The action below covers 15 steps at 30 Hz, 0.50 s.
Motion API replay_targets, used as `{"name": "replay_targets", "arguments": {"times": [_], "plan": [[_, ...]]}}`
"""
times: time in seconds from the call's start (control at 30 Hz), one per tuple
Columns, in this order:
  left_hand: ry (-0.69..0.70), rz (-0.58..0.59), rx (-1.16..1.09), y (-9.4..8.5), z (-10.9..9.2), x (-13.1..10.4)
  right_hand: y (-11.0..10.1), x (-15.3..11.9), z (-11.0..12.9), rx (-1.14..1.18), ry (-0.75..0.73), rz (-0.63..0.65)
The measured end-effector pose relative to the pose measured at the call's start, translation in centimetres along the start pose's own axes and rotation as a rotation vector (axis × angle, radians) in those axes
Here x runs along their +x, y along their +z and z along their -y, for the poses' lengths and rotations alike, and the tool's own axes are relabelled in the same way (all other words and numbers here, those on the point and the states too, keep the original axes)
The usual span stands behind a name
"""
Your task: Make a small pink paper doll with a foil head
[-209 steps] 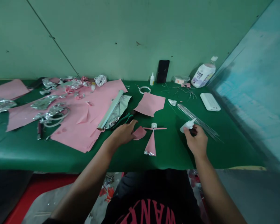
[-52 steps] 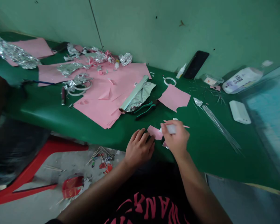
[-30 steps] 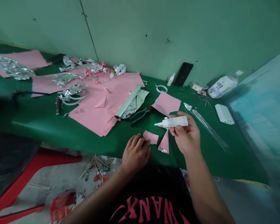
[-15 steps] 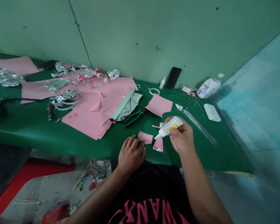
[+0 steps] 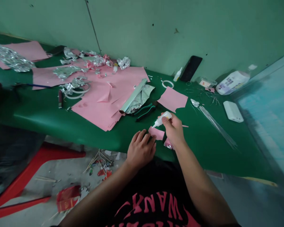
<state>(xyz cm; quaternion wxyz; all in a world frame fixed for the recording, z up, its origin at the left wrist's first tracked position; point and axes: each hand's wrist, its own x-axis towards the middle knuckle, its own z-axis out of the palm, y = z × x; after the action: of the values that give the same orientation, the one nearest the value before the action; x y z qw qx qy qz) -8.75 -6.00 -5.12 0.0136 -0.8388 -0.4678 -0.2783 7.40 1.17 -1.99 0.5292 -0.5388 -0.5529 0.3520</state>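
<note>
My right hand (image 5: 175, 130) is wrapped round a white glue bottle (image 5: 162, 119), its nozzle tilted down to the upper left end of a small pink paper piece (image 5: 157, 133). My left hand (image 5: 142, 148) rests flat at the table's near edge, fingertips on the lower left edge of that piece. A pink and foil shape (image 5: 168, 144) lies just right of the piece, partly hidden by my right hand. Teal-handled pliers (image 5: 145, 112) and a foil roll (image 5: 133, 96) lie beyond my hands. A larger pink sheet (image 5: 172, 99) is behind the bottle.
Large pink sheets (image 5: 94, 110) with crumpled foil (image 5: 74, 85) cover the left of the green table (image 5: 203, 142). Thin wires (image 5: 217, 126), a white box (image 5: 233, 111), a bottle (image 5: 233, 82) and a black phone (image 5: 191, 68) are at the right. A red stool (image 5: 54, 152) stands lower left.
The glue bottle has moved left relative to the small paper, from its right end to its upper left end. The view has shifted, so the table's things appear further right.
</note>
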Motion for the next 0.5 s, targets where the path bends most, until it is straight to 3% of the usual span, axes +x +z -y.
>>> {"name": "replay_targets", "arguments": {"times": [0.2, 0.5], "plan": [[-0.005, -0.003, 0.009, 0.0, 0.0, -0.2, 1.3, 0.4, -0.4, -0.087, -0.004, -0.006], [-0.01, 0.017, 0.007, 0.1, 0.0, -0.2, 0.9, -0.1, -0.4, -0.133, 0.003, -0.036]]}}
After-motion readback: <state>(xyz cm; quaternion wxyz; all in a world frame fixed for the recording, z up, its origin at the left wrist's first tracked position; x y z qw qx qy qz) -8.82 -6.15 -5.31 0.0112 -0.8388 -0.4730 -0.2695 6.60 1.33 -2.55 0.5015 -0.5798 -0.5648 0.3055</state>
